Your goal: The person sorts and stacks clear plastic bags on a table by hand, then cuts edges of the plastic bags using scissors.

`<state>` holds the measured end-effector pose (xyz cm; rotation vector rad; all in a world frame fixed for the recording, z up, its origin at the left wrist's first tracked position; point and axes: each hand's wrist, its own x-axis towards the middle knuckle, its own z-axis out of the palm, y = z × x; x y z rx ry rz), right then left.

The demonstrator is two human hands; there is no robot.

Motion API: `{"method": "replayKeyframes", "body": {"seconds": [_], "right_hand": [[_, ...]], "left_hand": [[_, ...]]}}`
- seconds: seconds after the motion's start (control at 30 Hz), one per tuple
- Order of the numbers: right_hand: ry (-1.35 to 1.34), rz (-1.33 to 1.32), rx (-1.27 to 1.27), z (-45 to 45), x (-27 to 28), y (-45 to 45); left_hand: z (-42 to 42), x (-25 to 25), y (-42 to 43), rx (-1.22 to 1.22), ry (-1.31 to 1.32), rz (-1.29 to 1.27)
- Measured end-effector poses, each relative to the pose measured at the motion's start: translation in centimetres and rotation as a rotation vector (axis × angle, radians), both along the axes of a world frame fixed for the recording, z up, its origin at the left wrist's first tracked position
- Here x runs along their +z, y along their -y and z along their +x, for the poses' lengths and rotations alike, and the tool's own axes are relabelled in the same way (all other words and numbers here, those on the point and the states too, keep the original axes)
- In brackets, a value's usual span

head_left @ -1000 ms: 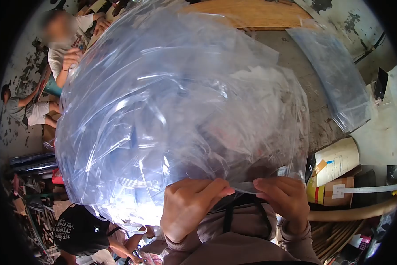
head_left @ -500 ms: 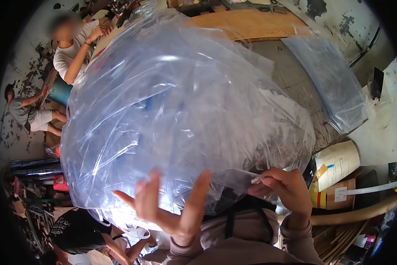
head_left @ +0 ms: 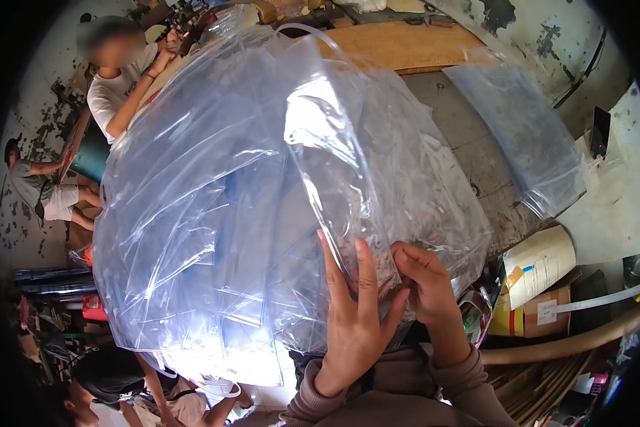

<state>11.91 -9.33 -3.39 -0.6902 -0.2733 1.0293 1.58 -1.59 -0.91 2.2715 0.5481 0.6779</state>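
Plastic sheeting: clear sheeting point(head_left: 249, 192) spreads in a broad, glossy heap over the grey worktable point(head_left: 459, 124).
Left hand: fingers of the left hand point(head_left: 354, 320) spread against the sheeting.
Right hand: the right hand point(head_left: 425, 285) pinches its near edge.
Table's far side: orange-brown board point(head_left: 398, 44); flat plastic stack point(head_left: 519, 135) to the right.
Room: patchy, peeling wall point(head_left: 541, 32).
Labels: carton point(head_left: 562, 324) bears a white label point(head_left: 547, 312), print too small to read.
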Motion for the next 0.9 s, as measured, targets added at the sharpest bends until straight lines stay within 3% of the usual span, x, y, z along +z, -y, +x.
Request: {"method": "replayKeyframes", "body": {"seconds": [0.1,0.77,0.9], "right_hand": [[0.015,0.013,0.021,0.2,-0.1,0.0],[0.122,-0.153,-0.077,-0.3,1.3,-0.7],[0.168,0.006,-0.099,0.0,-0.7,-0.6]], "left_hand": [[0.2,0.0,-0.1,0.002,0.019,0.096],[-0.5,0.4,-0.2,-0.119,-0.091,0.039],[-0.7,0.7,-0.5,-0.160,-0.104,0.044]]}}
